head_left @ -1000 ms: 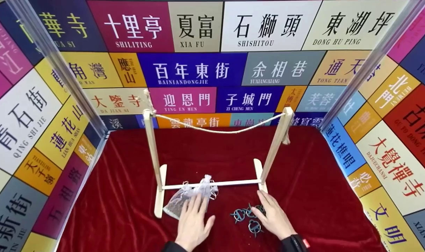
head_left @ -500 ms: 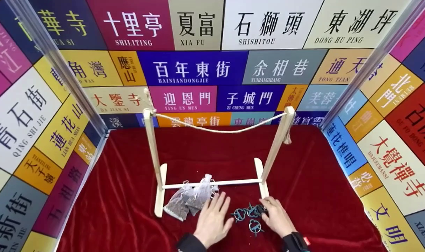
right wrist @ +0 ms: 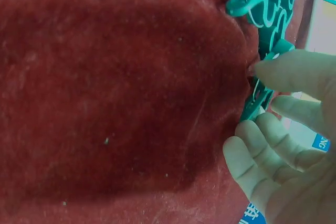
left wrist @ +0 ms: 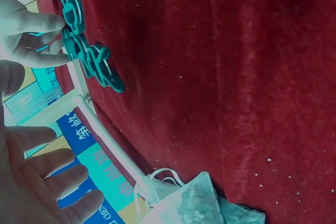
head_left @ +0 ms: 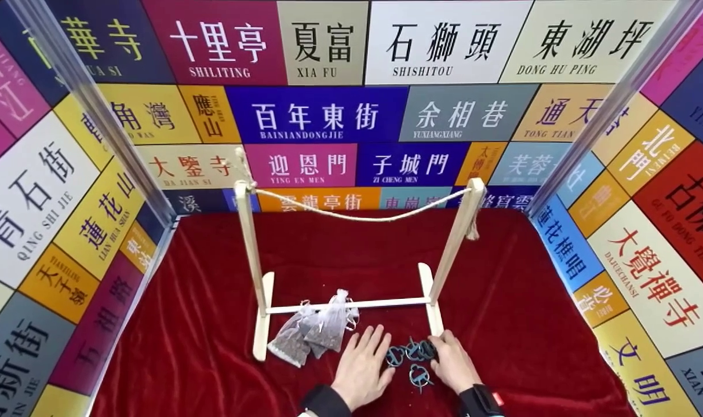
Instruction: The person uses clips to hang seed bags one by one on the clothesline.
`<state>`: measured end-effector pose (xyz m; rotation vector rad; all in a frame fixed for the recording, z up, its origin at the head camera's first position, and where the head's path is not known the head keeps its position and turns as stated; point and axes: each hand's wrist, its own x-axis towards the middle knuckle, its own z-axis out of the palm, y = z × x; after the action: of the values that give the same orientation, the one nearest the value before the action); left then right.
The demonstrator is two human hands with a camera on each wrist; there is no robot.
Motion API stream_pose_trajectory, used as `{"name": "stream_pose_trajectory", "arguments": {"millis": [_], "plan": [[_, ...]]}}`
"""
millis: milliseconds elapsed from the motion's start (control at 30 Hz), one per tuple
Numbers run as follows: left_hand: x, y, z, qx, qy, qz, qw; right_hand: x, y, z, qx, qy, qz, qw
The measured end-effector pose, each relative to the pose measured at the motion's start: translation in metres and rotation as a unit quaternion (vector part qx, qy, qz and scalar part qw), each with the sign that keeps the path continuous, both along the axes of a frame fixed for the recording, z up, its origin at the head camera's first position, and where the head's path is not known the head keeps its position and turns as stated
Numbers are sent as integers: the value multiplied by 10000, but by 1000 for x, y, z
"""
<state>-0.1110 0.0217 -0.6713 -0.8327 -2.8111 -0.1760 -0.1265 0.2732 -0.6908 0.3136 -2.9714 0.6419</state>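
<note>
Several dark green plastic clips (head_left: 419, 376) with metal rings lie on the red cloth, in a cluster between my hands. My right hand (head_left: 454, 362) is at the cluster's right end; its thumb and curved fingers pinch the rightmost clip (right wrist: 257, 100). My left hand (head_left: 360, 366) lies palm down, fingers straight, just left of the clips and holding nothing. In the left wrist view that hand's spread fingers (left wrist: 65, 169) are apart from both clips and bags. Sheer white drawstring bags (head_left: 328, 330) with small dark grains inside overlap one another to its left.
A wooden frame (head_left: 252, 249) stands behind, with a sagging rope (head_left: 357, 218) tied between its two posts. The bags' tops lean over its low crossbar (head_left: 392, 302). Printed panels (head_left: 322, 116) wall in the red cloth (head_left: 531, 289). Tiny pale specks dot the cloth.
My left hand has left the bags and moved right, to beside the clips. My right hand's fingers have drawn in from outstretched to curved at the rightmost clip. The bags have stayed put.
</note>
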Motion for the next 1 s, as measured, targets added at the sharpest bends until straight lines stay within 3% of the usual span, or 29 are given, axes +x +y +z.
{"name": "stream_pose_trajectory", "arguments": {"millis": [400,633,733,867,1000], "plan": [[-3,-1,-5,-49,-112,68,9999,-3,-5,-7,-116,331,88,9993],[-4,-3,-5,-177,-131,116,9997,-8,-3,-10,-47,1129,115,9935],[-5,-4,-5,-116,-163,155,9997,-10,-1,-8,-68,1261,55,9920],[-6,-5,-3,266,-286,250,9989,-12,-4,3,-131,1199,1,9927],[-7,-8,5,1141,-511,342,9916,-14,-12,22,-339,1204,108,9921]]}}
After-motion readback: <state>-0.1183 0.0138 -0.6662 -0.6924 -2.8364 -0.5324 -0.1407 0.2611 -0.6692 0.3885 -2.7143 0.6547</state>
